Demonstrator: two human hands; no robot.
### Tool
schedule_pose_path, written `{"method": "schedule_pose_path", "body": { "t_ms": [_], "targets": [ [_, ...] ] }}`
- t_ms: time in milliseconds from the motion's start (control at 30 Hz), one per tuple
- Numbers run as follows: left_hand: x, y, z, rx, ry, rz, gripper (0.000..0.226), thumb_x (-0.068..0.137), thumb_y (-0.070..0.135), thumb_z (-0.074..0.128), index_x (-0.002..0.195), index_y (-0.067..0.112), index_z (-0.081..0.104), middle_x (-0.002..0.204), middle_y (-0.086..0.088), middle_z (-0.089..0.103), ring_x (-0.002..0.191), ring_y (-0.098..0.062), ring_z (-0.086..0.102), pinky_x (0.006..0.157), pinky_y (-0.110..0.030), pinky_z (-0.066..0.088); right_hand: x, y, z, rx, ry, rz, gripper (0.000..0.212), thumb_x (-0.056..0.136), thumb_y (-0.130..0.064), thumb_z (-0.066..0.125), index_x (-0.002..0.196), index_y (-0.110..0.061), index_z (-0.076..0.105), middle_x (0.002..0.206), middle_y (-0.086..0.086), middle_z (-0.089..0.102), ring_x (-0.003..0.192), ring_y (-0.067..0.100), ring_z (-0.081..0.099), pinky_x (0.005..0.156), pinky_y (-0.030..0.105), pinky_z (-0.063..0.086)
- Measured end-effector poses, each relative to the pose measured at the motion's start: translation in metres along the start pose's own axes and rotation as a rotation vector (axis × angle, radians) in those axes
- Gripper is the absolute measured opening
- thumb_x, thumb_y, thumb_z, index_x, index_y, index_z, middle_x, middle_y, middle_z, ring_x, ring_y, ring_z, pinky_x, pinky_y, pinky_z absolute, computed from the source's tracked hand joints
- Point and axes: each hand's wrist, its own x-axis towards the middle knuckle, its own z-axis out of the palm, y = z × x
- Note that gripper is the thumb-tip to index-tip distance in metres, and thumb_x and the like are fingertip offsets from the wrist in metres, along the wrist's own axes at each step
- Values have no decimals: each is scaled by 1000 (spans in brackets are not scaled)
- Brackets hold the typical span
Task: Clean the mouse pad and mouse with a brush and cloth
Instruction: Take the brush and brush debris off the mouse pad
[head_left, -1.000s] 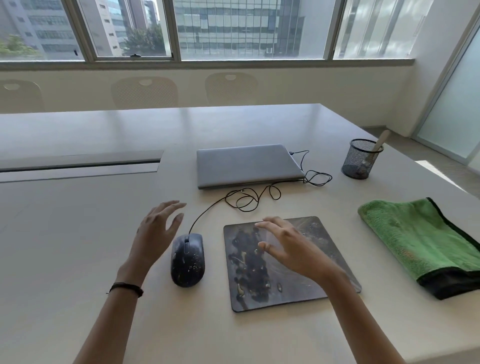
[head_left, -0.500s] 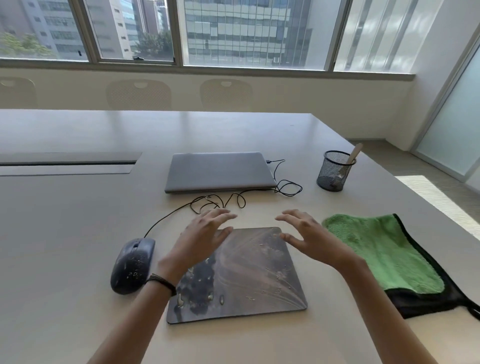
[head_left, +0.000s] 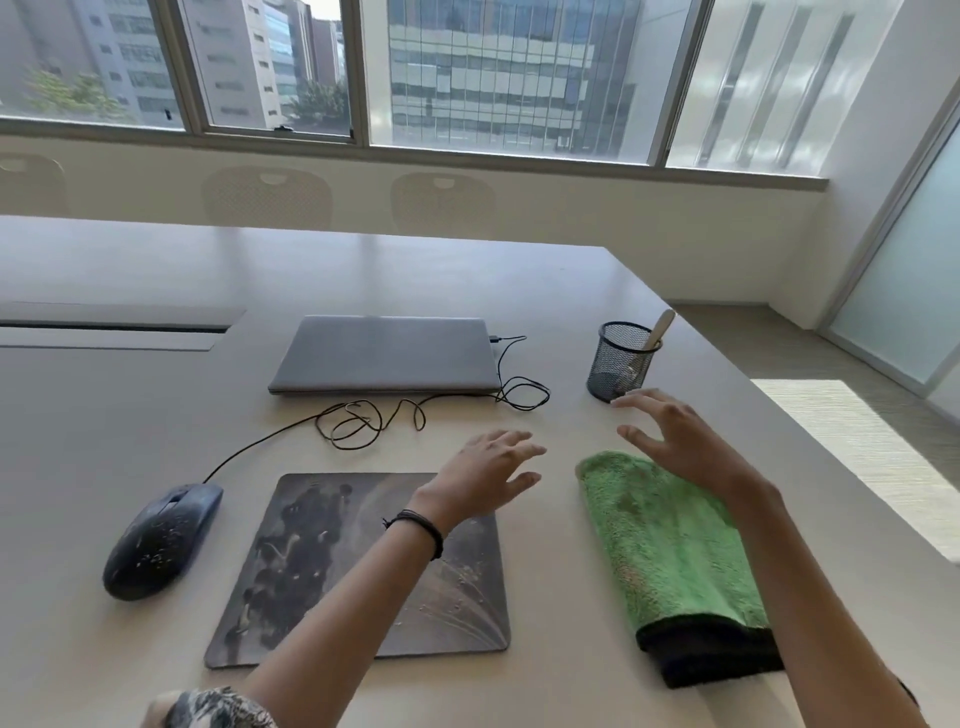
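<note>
Hands are travelling rightward across the table (head_left: 104, 441). One second back the left hand (head_left: 488, 478) was hovering beside the mouse (head_left: 161, 540) and the right hand (head_left: 685, 447) over the mouse pad (head_left: 322, 561). Now the left hand is hanging above bare tabletop between the pad's far right corner and the green cloth (head_left: 670, 545), its forearm crossing over the pad. The right hand is reaching over the cloth's far end, fingertips nearing the base of the mesh pen cup (head_left: 621, 364). Both hands are carrying nothing: fingers are spread apart and, as far as the view shows, touching no object.

Task items are lying undisturbed. The mouse is sitting left of the pad, near but apart, with pale specks showing on its shell. The pad is lying flat, dark smears and crumbs covering mostly its left half. The cloth is lying folded right of the pad, apart from it. A pale handle (head_left: 658, 330), judged to be the brush, is leaning in the cup; its head is hidden behind the mesh.

Assessment: no cleaning is being done yet. The shift away from mouse and pad is pointing to tool collection, the right hand likely heading for the brush. The cup is looking light and may be tipping if the handle is drawn out at a slant.
</note>
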Motion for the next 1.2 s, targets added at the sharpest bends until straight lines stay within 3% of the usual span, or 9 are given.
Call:
{"method": "schedule_pose_path", "body": {
  "t_ms": [133,233,367,467,600,800,1067,1200],
  "targets": [
    [16,10,12,55,-58,-36,49,97,40,38,142,21,36,150,-6,32,137,-23,29,113,-35,19,21,27,-11,72,207,73,24,87,-9,63,110,-5,65,117,16,61,101,29,63,90,34,47],
    [22,16,19,105,-73,-41,47,97,38,37,139,18,40,146,-8,37,132,-25,36,111,-35,20,43,38,-20,136,386,183,22,87,-5,60,108,0,65,115,19,64,92,31,67,81,24,43],
    [26,20,19,145,-81,-63,44,98,38,33,136,18,44,141,-7,43,127,-26,42,113,-37,19,76,57,-24,252,504,381,36,87,-7,60,119,8,56,116,24,63,104,35,62,94,32,42],
    [30,20,21,147,-82,-79,41,98,37,34,133,18,47,136,-6,47,120,-26,46,106,-35,29,96,74,-18,291,496,488,50,84,-13,64,125,10,49,114,27,59,115,38,51,103,39,37],
    [30,18,22,118,-31,-77,38,98,36,37,130,19,50,132,-4,50,116,-26,49,102,-33,33,114,79,-15,340,419,542,59,82,-24,68,127,7,48,115,25,59,121,35,47,105,42,35],
    [30,20,23,103,-9,-82,37,97,36,39,127,19,52,131,-2,51,115,-25,50,101,-33,34,129,83,0,376,392,642,44,81,-35,65,118,-12,58,125,16,55,124,32,44,102,44,37],
    [32,23,20,116,0,-95,36,97,37,38,123,20,56,129,-2,53,113,-24,52,101,-31,31,137,82,1,312,519,572,19,85,-24,58,93,-8,65,110,20,62,110,37,53,94,45,36],
    [32,21,19,131,-27,-100,37,96,40,38,122,22,56,129,-1,53,115,-23,52,104,-34,30,135,76,-5,286,552,523,22,89,-20,55,84,-1,65,96,23,65,102,38,55,91,44,36]
  ]
}}
